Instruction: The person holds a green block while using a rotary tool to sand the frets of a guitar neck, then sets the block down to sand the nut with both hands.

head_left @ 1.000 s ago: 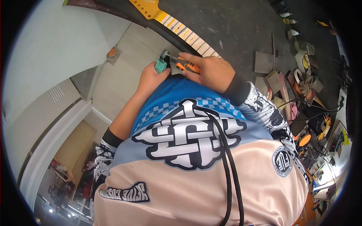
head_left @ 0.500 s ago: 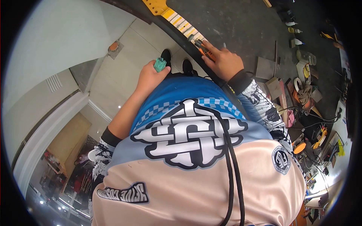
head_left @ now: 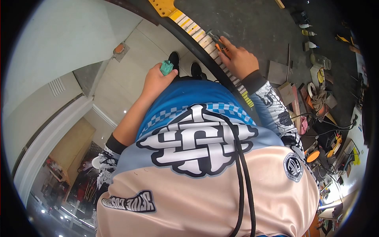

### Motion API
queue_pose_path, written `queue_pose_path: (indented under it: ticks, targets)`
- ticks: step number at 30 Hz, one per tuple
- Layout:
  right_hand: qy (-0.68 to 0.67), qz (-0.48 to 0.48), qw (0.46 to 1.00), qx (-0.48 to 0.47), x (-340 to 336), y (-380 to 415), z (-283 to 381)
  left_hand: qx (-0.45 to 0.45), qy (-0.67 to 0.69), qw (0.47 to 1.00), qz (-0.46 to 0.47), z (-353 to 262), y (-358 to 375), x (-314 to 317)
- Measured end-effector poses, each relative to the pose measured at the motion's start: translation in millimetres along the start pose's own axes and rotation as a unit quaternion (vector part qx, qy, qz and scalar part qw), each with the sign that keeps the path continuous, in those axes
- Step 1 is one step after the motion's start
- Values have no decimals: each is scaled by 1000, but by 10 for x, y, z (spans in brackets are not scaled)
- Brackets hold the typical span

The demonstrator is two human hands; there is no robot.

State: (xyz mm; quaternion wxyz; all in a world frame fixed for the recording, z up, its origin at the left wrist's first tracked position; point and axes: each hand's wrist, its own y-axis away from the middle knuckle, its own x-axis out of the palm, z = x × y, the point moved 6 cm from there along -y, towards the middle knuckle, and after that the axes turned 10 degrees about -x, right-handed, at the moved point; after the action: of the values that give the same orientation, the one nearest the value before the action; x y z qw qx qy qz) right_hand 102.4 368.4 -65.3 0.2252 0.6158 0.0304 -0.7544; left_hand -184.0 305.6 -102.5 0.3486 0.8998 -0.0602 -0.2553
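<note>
A guitar neck (head_left: 199,37) lies along the edge of the dark bench, its yellow headstock (head_left: 162,7) toward the far end. Pale strips run between its dark fret lines, with yellow patches at both ends. My right hand (head_left: 241,61) is closed around orange-handled pliers (head_left: 222,46), whose metal head is at the far edge of the fretboard. In front of my body, off the bench, my left hand (head_left: 157,81) grips a crumpled green wad (head_left: 166,68) that resembles tape.
The dark bench top (head_left: 244,19) stretches away beyond the neck. Small bottles (head_left: 310,45), a glass jar (head_left: 320,60), a flat grey plate (head_left: 278,72), wood pieces and cables crowd its right side. My shoes (head_left: 196,70) stand on the tiled floor below. At the far right edge, part of another hand (head_left: 354,49) shows.
My right hand has moved slightly right with the pliers, whose head has shifted from the near side of the neck to its far edge. The left hand has barely moved.
</note>
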Motion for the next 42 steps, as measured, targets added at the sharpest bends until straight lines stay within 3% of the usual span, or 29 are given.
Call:
queue_pose_path:
  ticks: [8, 16, 25, 29, 32, 35, 42]
  targets:
    - [-33, -22, 999, 9, -159, 73, 85, 3, 7, 1000, 0, 28, -37, 25]
    - [-258, 86, 959, -75, -461, 155, 806, 13, 6, 1000, 22, -12, -6, 109]
    - [-221, 107, 965, -90, -403, 200, 887, 15, -7, 999, 32, -73, 24, 147]
    - [-220, 70, 969, -88, -412, 259, 852, 22, -13, 999, 25, -58, 46, 149]
    - [-187, 52, 981, -19, -400, 262, 606, 32, -9, 999, 13, -12, 52, 159]
    - [-65, 51, 997, 0, -248, 304, 296, 34, -6, 999, 2, -23, 84, 121]
    - [5, 22, 999, -27, -48, 373, 145, 35, -1, 999, 0, -38, 123, 166]
